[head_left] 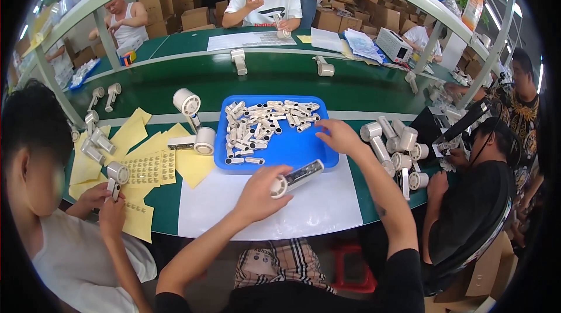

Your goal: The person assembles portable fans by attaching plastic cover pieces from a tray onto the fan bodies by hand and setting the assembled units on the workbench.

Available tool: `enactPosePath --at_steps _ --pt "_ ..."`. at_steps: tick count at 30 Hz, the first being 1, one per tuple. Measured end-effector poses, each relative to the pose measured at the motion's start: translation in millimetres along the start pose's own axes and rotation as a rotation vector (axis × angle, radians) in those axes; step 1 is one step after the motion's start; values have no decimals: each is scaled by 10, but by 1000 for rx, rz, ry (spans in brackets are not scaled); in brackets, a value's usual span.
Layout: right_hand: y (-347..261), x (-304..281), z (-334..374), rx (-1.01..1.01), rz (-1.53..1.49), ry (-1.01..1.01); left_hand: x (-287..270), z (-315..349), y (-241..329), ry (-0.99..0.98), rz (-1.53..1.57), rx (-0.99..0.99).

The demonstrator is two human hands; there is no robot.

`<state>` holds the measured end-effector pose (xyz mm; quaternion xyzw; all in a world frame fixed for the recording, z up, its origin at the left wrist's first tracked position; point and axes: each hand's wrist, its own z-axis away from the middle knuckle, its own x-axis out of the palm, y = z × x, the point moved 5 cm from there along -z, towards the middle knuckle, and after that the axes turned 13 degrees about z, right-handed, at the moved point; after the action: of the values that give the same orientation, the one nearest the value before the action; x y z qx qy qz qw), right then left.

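Observation:
My left hand (264, 191) is wrapped round the round head of a white handheld fan (304, 175). The fan's handle points up and to the right, and a dark strip with small details shows along it. My right hand (339, 137) hangs over the right side of a blue tray (292, 155), its fingertips bent and apart, with nothing visible between them. Inside the tray, many small white elongated parts with dark round ends (257, 126) lie heaped toward the back and left. A white sheet (216, 208) lies under the tray and my left hand.
Two white fans (204, 140) (187, 102) stand left of the tray, near yellow sticker sheets (149, 168). More fans (397, 143) are piled at right. Co-workers sit on both sides and opposite; the left one holds a fan (117, 175). A green conveyor (280, 82) runs behind the tray.

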<state>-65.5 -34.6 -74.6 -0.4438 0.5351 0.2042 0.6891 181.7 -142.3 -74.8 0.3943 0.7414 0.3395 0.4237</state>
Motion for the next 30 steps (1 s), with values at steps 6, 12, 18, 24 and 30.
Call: enactPosePath --at_steps 6,12,18,24,30 --pt "-1 307 -403 -112 506 303 -154 125 -22 -239 -75 -86" --pt "-177 257 -160 -287 385 426 -176 191 -150 -194 27 -104" --pt "-637 116 336 -182 -179 228 -223 298 -191 -86 -56 -70" --pt "-938 336 885 -382 -116 114 -146 224 -64 -36 -47 -16" --pt "-1023 639 962 -500 -36 313 -75 184 -125 -18 -109 -40"
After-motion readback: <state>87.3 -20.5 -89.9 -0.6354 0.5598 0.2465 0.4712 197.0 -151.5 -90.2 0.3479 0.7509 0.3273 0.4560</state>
